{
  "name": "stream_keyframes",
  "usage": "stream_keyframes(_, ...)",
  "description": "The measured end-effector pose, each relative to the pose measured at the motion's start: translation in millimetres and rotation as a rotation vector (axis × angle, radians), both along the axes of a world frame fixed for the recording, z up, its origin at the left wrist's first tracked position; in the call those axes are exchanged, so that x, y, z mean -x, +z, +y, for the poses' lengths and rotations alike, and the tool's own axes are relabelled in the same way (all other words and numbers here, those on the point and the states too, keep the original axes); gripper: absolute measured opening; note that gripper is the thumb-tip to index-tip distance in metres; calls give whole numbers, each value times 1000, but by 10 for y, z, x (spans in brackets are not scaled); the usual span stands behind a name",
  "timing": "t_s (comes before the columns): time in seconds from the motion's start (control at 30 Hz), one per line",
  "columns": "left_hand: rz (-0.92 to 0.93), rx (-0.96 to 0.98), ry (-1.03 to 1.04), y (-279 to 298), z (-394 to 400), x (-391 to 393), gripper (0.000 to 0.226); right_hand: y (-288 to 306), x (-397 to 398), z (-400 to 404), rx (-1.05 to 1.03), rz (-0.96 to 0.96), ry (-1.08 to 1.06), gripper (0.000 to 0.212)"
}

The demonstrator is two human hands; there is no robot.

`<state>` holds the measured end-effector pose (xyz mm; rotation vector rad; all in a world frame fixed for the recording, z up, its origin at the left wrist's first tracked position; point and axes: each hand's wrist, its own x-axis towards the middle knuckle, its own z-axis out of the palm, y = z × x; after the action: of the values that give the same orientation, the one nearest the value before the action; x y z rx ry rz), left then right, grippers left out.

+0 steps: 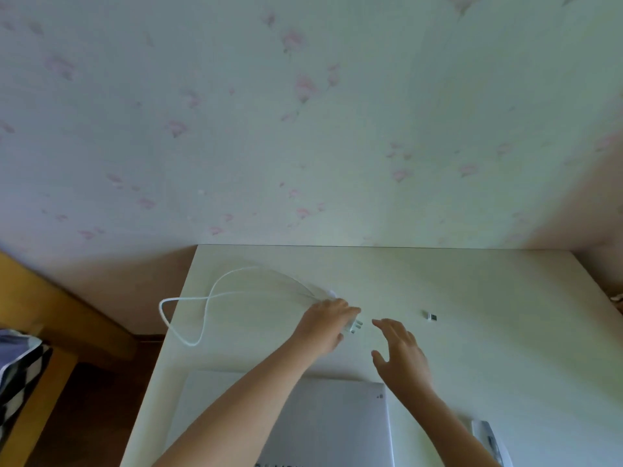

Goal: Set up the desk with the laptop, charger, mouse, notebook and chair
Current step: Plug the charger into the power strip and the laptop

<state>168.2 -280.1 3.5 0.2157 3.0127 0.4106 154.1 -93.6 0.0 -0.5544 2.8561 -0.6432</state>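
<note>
Left hand closed on charger brick, frame centre; right hand open, empty; cable limp, light, so grip brick

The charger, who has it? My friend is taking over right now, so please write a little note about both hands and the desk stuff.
Left hand: closed on the white charger plug, prongs pointing right; its cable loops over the desk's left edge.
Right hand: open, empty, hovering beside the plug.
Laptop: closed, at the near edge.
Small silver adapter: lying to the right.
Done: laptop and charger on the desk.
Left: plugging in; mouse, notebook and chair are not clearly in view.
</note>
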Motion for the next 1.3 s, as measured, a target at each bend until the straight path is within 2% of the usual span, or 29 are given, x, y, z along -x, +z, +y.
stream_keyframes(0.13,23,198,-70,-300,73,323,60,-216,176,36,-67,169,141,65)
stream_keyframes(0.23,91,234,-116,-424,35,365,66,-306,243,18,-131,367,252,68)
stream_keyframes(0.3,169,179,-101,-419,-46,290,70,-327,249,-21,-91,420,238,62)
stream_keyframes(0.4,267,-95,62,-316,-191,95,70,-287,212,-128,45,344,65,47)
stream_keyframes(0.5,247,-647,370,-167,-261,-127,60,-227,168,-336,214,55,-95,50)
stream_keyframes(0.57,230,-891,576,-107,-304,-235,50,-222,139,-513,199,-57,-65,58)
stream_keyframes(0.6,246,-929,636,-90,-343,-273,45,-239,135,-607,159,-54,-9,62)
stream_keyframes(0.67,281,-902,672,-71,-438,-351,38,-278,150,-800,38,-20,112,65)
stream_keyframes(0.73,327,-781,642,-73,-528,-431,38,-344,171,-951,-68,64,203,61)
stream_keyframes(0.9,455,-500,523,-11,-759,-684,53,-491,188,-1060,-200,402,328,55)
stream_keyframes(1.0,529,-383,399,33,-940,-915,52,-474,121,-1095,-185,394,327,45)
stream_keyframes(1.1,508,-427,412,31,-1089,-1133,49,-427,-11,-1225,-59,319,256,38)
stream_keyframes(1.17,474,-471,452,7,-1134,-1233,48,-404,-84,-1434,24,262,257,47)
stream_keyframes(1.3,473,-483,467,-68,-1138,-1316,40,-471,-213,-1945,-25,266,484,62)
